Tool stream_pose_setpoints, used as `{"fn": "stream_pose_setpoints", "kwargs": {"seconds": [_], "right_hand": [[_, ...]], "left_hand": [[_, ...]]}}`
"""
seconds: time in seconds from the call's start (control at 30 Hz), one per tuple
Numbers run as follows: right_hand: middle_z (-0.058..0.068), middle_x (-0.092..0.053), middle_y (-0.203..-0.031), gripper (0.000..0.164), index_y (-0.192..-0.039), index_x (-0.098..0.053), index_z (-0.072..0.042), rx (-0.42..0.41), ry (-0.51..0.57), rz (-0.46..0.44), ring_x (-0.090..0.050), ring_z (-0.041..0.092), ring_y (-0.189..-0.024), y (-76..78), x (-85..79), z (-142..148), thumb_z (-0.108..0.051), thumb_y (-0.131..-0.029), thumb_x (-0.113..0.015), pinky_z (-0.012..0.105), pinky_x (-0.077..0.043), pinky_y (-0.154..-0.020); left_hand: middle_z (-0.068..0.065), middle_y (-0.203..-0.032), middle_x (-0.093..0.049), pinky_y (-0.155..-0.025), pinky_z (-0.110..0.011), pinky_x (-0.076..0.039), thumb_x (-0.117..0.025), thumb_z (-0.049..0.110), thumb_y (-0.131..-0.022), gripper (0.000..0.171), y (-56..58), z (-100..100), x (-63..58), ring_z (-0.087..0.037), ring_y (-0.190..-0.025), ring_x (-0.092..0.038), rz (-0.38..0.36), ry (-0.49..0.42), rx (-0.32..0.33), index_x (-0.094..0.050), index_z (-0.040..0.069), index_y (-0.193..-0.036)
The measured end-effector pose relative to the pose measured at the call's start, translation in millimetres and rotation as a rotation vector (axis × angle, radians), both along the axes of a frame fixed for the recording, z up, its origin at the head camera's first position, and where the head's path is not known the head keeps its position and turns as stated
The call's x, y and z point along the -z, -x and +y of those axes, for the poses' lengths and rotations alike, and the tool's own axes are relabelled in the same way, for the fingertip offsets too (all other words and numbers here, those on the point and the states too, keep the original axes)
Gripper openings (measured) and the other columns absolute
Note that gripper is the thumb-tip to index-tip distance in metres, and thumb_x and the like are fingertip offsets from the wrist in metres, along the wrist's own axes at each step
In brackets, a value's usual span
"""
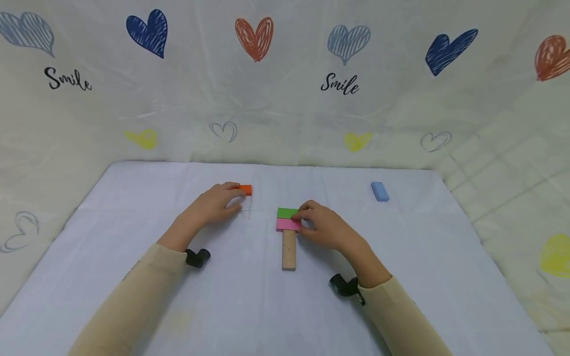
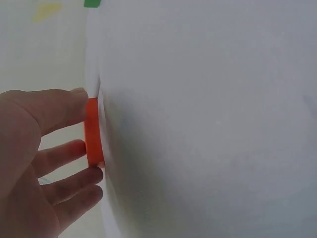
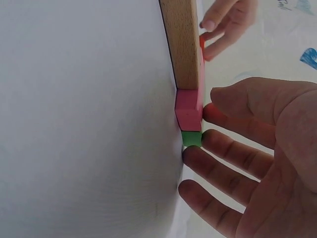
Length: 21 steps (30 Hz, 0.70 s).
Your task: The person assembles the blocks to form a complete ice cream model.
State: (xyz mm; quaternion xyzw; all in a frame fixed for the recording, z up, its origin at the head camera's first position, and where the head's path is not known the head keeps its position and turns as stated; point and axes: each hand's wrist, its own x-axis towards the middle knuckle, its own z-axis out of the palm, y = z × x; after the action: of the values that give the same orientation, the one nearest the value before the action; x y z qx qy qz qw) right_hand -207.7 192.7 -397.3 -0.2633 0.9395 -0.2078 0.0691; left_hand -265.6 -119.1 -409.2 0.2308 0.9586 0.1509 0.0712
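Note:
In the head view my left hand [image 1: 216,202] reaches to an orange block [image 1: 247,190], fingers at its left end and thumb a little nearer me. The left wrist view shows its fingertips right at the orange block [image 2: 92,131]. My right hand [image 1: 327,226] has its fingertips at the right ends of a green block [image 1: 287,213] and a pink block [image 1: 287,225]. These two lie side by side, green behind pink. A plain wooden block [image 1: 288,250] extends from the pink one toward me. The right wrist view shows the fingers [image 3: 225,181] spread beside them.
A light blue block [image 1: 380,191] lies alone at the back right of the white-covered table [image 1: 240,306]. Behind the table's back edge hangs a cloth [image 1: 285,99] printed with hearts. Small black devices [image 1: 345,286] sit at both wrists.

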Motion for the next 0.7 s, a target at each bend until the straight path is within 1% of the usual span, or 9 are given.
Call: {"fn": "stream_pose_setpoints", "kwargs": {"seconds": [0.13, 0.27, 0.4, 0.5, 0.6, 0.7], "right_hand": [[0.007, -0.060, -0.124, 0.031, -0.123, -0.071, -0.010, 0.003, 0.000, -0.001, -0.061, 0.023, -0.112, -0.5, 0.2, 0.2, -0.017, -0.093, -0.069, 0.041, -0.052, -0.096], [0.007, -0.060, -0.124, 0.031, -0.123, -0.071, -0.010, 0.004, -0.001, -0.003, -0.061, 0.023, -0.113, -0.7, 0.5, 0.1, -0.017, -0.093, -0.070, 0.041, -0.052, -0.097], [0.006, -0.060, -0.124, 0.031, -0.123, -0.071, -0.010, 0.008, -0.003, -0.002, -0.060, 0.023, -0.114, -0.9, 0.5, 0.1, -0.017, -0.093, -0.069, 0.041, -0.052, -0.097], [0.006, -0.060, -0.123, 0.031, -0.123, -0.071, -0.011, 0.011, -0.004, -0.003, -0.060, 0.023, -0.114, -0.9, -0.1, 0.1, -0.017, -0.093, -0.069, 0.041, -0.052, -0.097], [0.006, -0.060, -0.123, 0.031, -0.123, -0.071, -0.011, 0.013, -0.001, -0.002, -0.060, 0.023, -0.114, -0.4, -0.6, -0.3, -0.017, -0.093, -0.069, 0.041, -0.052, -0.097], [0.006, -0.060, -0.123, 0.031, -0.123, -0.071, -0.011, 0.018, -0.007, -0.008, -0.060, 0.023, -0.114, 0.4, 0.2, -0.3, -0.017, -0.093, -0.069, 0.041, -0.052, -0.097]], "left_hand": [[-0.016, -0.156, -0.038, -0.110, -0.053, -0.040, -0.062, 0.025, -0.098, 0.038, 1.5, 0.2, 3.0, -0.040, -0.135, -0.043, 0.002, 0.009, 0.011, -0.063, 0.012, -0.134], [-0.018, -0.155, -0.038, -0.106, -0.052, -0.043, -0.063, 0.024, -0.098, 0.041, 1.7, 1.9, 5.8, -0.039, -0.130, -0.047, 0.036, 0.027, 0.012, -0.061, 0.008, -0.136], [-0.020, -0.152, -0.041, -0.107, -0.053, -0.043, -0.061, 0.021, -0.098, 0.041, 2.0, 4.8, 6.6, -0.040, -0.127, -0.048, 0.067, -0.017, -0.003, -0.059, 0.004, -0.136], [-0.020, -0.151, -0.043, -0.110, -0.053, -0.040, -0.060, 0.020, -0.099, 0.045, 3.7, 8.5, 9.5, -0.040, -0.130, -0.047, 0.048, -0.083, -0.014, -0.056, 0.001, -0.139], [-0.017, -0.151, -0.044, -0.112, -0.052, -0.038, -0.059, 0.021, -0.099, 0.048, 5.8, 13.5, 13.9, -0.037, -0.135, -0.045, 0.025, -0.130, 0.003, -0.053, 0.001, -0.142], [-0.014, -0.153, -0.044, -0.113, -0.050, -0.038, -0.061, 0.022, -0.098, 0.049, 6.6, 19.1, 16.5, -0.035, -0.136, -0.045, 0.010, -0.132, 0.025, -0.053, 0.003, -0.143]]}}
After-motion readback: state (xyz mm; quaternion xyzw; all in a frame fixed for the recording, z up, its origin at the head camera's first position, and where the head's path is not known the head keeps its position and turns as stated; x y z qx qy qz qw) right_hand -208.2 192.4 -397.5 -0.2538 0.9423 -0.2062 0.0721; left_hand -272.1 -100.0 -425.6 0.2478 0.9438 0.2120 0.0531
